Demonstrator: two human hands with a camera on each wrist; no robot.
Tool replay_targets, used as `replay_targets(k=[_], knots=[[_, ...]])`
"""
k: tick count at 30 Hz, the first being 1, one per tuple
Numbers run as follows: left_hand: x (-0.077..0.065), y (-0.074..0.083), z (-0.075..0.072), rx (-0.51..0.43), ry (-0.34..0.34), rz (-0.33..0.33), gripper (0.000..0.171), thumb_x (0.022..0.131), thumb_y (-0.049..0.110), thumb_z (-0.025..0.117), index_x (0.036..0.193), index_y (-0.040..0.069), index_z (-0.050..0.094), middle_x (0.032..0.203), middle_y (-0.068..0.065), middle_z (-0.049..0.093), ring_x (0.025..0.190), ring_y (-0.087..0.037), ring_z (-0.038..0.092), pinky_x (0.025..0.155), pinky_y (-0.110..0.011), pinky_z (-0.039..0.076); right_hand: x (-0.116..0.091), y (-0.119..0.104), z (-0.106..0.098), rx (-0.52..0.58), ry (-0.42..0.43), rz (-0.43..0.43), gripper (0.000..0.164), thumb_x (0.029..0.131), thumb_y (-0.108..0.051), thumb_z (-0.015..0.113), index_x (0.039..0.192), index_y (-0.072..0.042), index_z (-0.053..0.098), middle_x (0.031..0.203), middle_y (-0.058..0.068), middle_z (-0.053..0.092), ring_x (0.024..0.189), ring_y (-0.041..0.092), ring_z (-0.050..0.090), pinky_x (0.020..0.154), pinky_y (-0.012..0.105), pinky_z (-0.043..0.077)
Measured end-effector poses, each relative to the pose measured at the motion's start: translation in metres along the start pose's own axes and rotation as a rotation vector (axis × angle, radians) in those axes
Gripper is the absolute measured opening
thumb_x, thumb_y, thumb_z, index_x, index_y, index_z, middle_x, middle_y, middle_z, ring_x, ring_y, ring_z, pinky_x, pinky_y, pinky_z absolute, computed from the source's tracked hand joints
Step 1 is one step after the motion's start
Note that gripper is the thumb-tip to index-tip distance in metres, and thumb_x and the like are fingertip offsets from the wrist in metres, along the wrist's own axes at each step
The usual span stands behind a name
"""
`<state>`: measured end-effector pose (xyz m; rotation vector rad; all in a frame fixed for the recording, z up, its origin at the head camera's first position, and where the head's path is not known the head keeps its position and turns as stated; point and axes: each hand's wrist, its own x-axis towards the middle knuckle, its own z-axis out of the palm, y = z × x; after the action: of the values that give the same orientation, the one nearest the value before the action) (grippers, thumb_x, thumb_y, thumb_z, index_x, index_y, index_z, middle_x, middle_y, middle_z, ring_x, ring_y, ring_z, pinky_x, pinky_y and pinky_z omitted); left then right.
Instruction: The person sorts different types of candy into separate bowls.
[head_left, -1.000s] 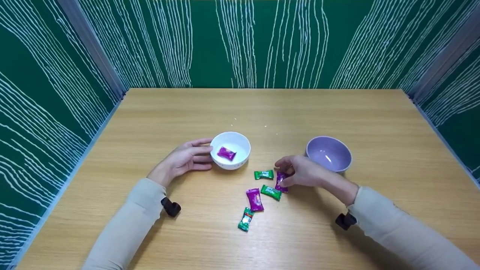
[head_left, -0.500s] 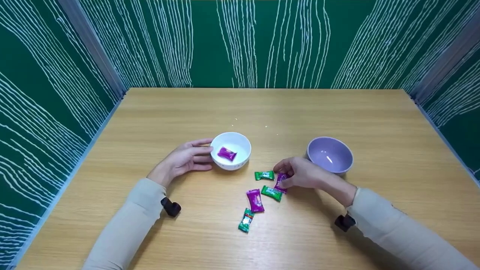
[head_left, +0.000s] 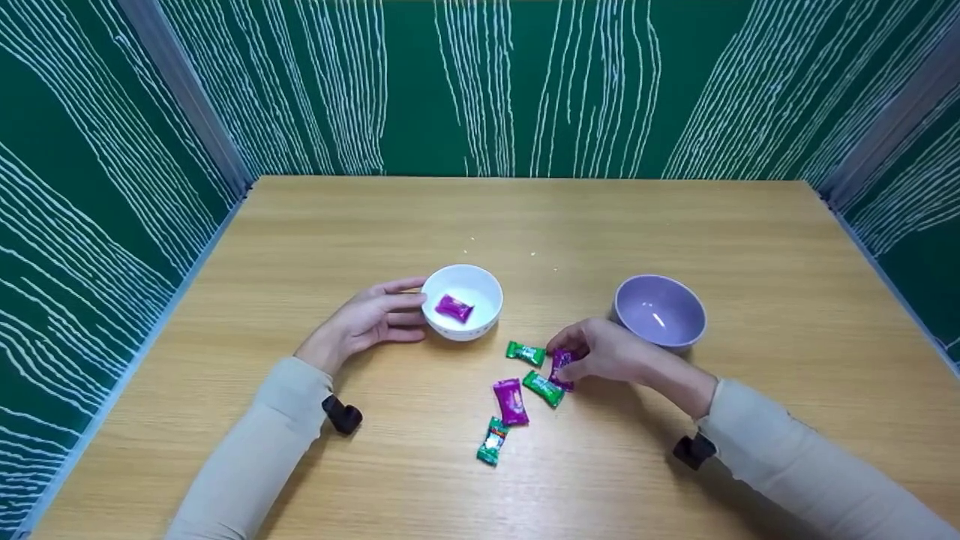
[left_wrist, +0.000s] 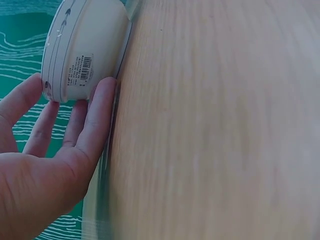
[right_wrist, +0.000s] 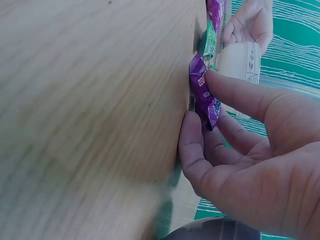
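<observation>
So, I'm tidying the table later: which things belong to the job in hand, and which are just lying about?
Likely the job: white bowl, purple candies (one pinched), green candies, probably the purple bowl.
Apparently just lying about: pale specks on the table.

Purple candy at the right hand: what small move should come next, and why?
Probably lift the purple candy straight up: the right hand has it between thumb and fingers, and a green candy lies close beside it, so sliding might nudge that one. The white bowl, touched by the left hand and holding a second purple candy, seems its likely destination.
</observation>
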<state>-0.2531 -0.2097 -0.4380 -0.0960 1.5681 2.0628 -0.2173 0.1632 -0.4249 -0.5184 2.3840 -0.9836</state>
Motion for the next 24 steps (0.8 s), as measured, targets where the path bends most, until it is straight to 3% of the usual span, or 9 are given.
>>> replay_targets(k=[8,18,24], knots=[[-0.0002,0.0006,0.0006,0.017,-0.008,0.008,0.059,0.096,0.011,0.071,0.150,0.010,0.048,0.139,-0.020,0.059,0.110,-0.032,0.068,0.096,-0.052,0.055,-0.0031,-0.0003,-0.0031,-0.003,0.009,-0.021,0.033,0.088,-0.009,0.079,0.121,-0.007,0.073,0.114,0.006,0.072,0.101,0.021,0.059,0.090,0.036,0.050],[0.0017,-0.0011,-0.0006,0.009,-0.004,0.000,0.058,0.096,0.010,0.070,0.150,0.010,0.048,0.139,-0.021,0.058,0.111,-0.033,0.067,0.098,-0.054,0.053,-0.0022,0.0007,-0.0022,0.231,0.008,0.010,0.046,0.089,-0.006,0.077,0.133,-0.001,0.062,0.118,0.013,0.066,0.105,0.025,0.060,0.086,0.029,0.054],[0.0017,0.0009,-0.0007,0.004,-0.014,0.001,0.058,0.096,0.009,0.069,0.150,0.008,0.047,0.140,-0.022,0.057,0.114,-0.035,0.066,0.099,-0.054,0.053,-0.0013,-0.0065,-0.0082,0.362,-0.039,0.057,0.041,0.090,-0.004,0.077,0.127,-0.002,0.059,0.114,0.015,0.063,0.097,0.023,0.063,0.081,0.029,0.058]])
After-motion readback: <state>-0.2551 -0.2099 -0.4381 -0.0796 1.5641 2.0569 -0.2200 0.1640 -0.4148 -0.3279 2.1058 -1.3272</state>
